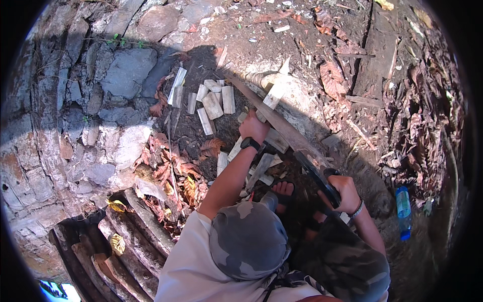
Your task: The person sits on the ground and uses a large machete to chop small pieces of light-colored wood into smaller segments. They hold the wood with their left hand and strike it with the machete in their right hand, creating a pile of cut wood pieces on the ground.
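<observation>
My right hand [343, 192] is closed around the black handle [318, 180] of a handsaw. Its long, brownish blade [276, 120] reaches up and to the left, across a pale strip of wood [274, 95]. My left hand [254, 127], with a dark watch at the wrist, grips the near end of this strip, close beside the blade; its fingertips are partly hidden. Left of that hand lies a loose group of short cut wood blocks [212, 104] on the dark soil. More wood pieces [261, 168] lie below the blade, between my arms and near a sandalled foot.
A stone wall or paving [128, 73] spans the left side. Curved dark logs [126, 241] are stacked at lower left, with dry leaves [173, 166] beside them. A plastic bottle with a blue cap [403, 214] lies at right. A pale, log-like surface [297, 103] lies beyond the blade.
</observation>
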A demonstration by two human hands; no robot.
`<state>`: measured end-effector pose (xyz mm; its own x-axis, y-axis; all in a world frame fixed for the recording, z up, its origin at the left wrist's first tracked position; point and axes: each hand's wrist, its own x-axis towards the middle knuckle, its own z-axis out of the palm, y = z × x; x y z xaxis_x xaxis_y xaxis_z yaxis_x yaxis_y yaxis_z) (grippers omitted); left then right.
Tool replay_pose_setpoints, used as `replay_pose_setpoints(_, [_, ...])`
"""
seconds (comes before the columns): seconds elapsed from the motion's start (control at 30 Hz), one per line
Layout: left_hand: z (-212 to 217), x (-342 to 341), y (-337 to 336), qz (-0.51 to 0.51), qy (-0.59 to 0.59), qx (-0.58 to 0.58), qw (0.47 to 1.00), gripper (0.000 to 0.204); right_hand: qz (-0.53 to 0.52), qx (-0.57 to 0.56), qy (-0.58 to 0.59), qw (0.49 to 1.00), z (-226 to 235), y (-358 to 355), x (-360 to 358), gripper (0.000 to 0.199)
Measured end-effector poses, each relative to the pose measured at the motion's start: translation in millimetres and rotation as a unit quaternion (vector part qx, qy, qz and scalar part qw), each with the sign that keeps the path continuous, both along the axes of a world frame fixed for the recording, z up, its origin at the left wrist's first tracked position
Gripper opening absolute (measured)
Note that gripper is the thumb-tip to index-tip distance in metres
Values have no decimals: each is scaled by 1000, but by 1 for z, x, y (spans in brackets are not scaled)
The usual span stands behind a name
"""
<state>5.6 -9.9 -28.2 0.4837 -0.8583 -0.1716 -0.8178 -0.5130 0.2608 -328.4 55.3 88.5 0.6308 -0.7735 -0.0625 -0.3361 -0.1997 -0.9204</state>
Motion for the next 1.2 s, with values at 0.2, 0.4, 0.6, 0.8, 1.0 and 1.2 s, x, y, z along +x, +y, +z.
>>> replay_pose_setpoints(0.2, [6, -3, 3, 1, -10, 10, 1000, 52, 15, -6, 63, 998, 12, 62, -101, 30])
replay_pose_setpoints(0.4, [4, -4, 3, -5, 9, 4, 1000, 53, 15, -6, 0, 1000, -8, 9, -26, 29])
replay_pose_setpoints(0.6, [0, 2, 4, 2, -2, 15, 1000, 51, 10, 4, 19, 1000, 0, 20, -25, 29])
replay_pose_setpoints(0.8, [5, -2, 7, -7, -8, -1, 1000, 46, 27, 6, 88, 996, 22, 62, -113, 28])
replay_pose_setpoints(1.0, [4, -9, -1, -16, -5, -12, 1000, 46, 3, -19, 33, 999, -3, 6, -5, 26])
replay_pose_setpoints(1.2, [1, 4, 9, -4, -11, 2, 1000, 46, 9, 14, 17, 1000, -14, 38, -56, 32])
